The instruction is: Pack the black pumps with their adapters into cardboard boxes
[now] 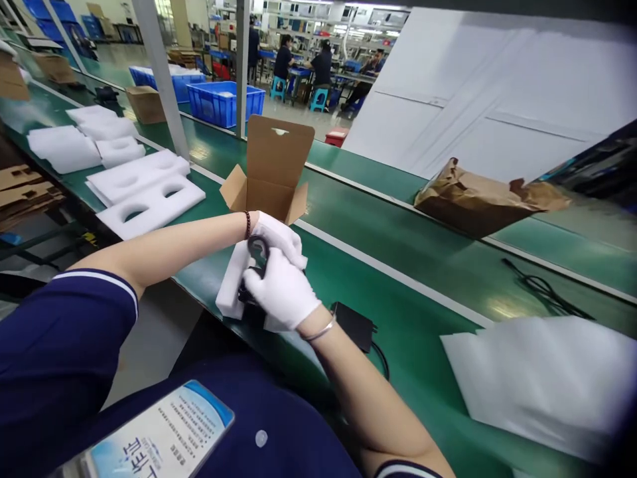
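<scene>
Both hands wear white gloves and work close together at the near edge of the green table. My right hand (284, 292) is closed around part of a black cable (259, 247), which curls up in a loop. Just beyond it, my left hand (279, 240) bends over the same spot; what its fingers hold is hidden. White foam (231, 282) stands beside the hands, with dark material between it and my right glove. An open cardboard box (271, 176) sits right behind the hands. A black adapter (353, 326) with a cable lies right of my right wrist.
White foam pieces (154, 202) lie at the left. Blue bins (225, 104) stand across the line beside metal posts. A crumpled brown paper bag (482, 199), a coiled black cable (545, 289) and white foam sheets (547, 378) are on the right. People sit in the background.
</scene>
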{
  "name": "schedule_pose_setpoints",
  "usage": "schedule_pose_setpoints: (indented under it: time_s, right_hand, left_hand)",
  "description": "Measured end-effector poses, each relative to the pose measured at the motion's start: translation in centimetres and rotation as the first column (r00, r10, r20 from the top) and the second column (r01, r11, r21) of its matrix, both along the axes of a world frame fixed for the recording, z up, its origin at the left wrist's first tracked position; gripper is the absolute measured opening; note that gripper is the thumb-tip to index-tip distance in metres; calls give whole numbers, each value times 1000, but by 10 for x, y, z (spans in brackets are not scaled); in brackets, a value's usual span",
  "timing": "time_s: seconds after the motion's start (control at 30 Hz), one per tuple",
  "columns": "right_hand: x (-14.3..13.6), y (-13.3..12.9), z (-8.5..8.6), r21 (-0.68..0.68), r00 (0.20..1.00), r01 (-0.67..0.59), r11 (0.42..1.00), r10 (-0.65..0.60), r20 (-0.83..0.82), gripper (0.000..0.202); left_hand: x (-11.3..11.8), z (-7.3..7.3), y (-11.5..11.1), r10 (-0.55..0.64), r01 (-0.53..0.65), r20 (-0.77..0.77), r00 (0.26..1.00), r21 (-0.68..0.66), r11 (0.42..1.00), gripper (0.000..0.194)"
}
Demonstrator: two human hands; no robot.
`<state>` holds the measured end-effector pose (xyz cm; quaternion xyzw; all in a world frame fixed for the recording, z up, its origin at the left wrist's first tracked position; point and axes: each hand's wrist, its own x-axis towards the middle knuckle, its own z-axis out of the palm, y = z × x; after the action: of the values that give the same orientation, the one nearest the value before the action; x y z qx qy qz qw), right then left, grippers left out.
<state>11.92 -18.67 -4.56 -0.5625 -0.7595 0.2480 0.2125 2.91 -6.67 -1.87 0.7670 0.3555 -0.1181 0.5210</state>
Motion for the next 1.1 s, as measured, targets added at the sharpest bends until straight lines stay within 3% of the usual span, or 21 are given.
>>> schedule_pose_setpoints:
  time_s: [0.03, 0.1, 0.17, 0.23, 0.3, 0.33, 0.43, 0.53, 0.6, 0.7, 0.8, 0.87, 0.93, 1.0, 1.07, 1.1]
  right_hand:
    - [-5, -11, 2, 53, 992, 0, 999, -6, 124, 43]
    - [-1, -23, 9, 94, 970, -63, 994, 39, 241, 49]
    - [22, -20, 15, 95, 979, -98, 991, 79, 187, 36]
    - [55, 1, 11, 72, 998, -62, 995, 61, 8, 33]
    - [84, 30, -5, -19, 985, -17, 1000, 13, -173, 31]
    - [93, 45, -18, -98, 965, -57, 994, 29, -259, 32]
    - [99, 74, -63, -348, 806, -227, 909, -25, -591, 40]
    - [93, 80, -92, -394, 647, -267, 879, -140, -750, 41]
    - [91, 76, -97, -355, 586, -281, 892, -134, -799, 39]
    - [93, 67, -93, -318, 589, -264, 910, -109, -801, 39]
    - [98, 51, -85, -377, 656, -98, 921, -225, -721, 54]
    - [103, 35, -81, -404, 749, -9, 915, -261, -609, 46]
    - [109, 20, -77, -398, 835, -43, 916, -186, -518, 33]
    - [115, 8, -73, -381, 866, -131, 915, -81, -494, 34]
    - [119, 3, -69, -346, 892, -154, 925, -20, -451, 53]
    - [120, 2, -67, -312, 916, -141, 940, 4, -402, 61]
  left_hand:
    - [5, 3, -3, -24, 36, -72, 997, 168, 985, 56]
    - [12, 6, -11, -28, 104, -171, 985, 456, 884, 47]
    - [15, 5, -15, -14, 108, -173, 985, 545, 832, 40]
    - [15, 0, -16, -22, 82, -126, 992, 502, 861, 35]
    - [14, -7, -14, 4, 39, -93, 996, 451, 892, 31]
    - [14, -10, -13, 35, 7, -87, 996, 438, 899, 29]
    - [12, -17, -11, 128, -74, -106, 986, 413, 908, 24]
    - [9, -22, -11, 112, -33, -197, 974, 366, 930, 13]
    - [7, -25, -11, 68, 31, -274, 959, 343, 939, 8]
    - [12, -28, -10, 30, 103, -337, 941, 370, 923, 6]
    - [19, -28, -9, 30, 152, -377, 926, 443, 883, 11]
    - [14, -24, -14, 24, 168, -359, 933, 494, 853, 13]
    - [-7, -19, -25, 33, 110, -208, 978, 637, 763, 16]
    - [-41, -17, -45, 160, -164, 87, 983, 800, 576, 21]
    - [-81, -24, -71, 400, -508, 369, 839, 794, 334, 30]
    - [-98, -31, -84, 526, -607, 419, 740, 753, 254, 32]
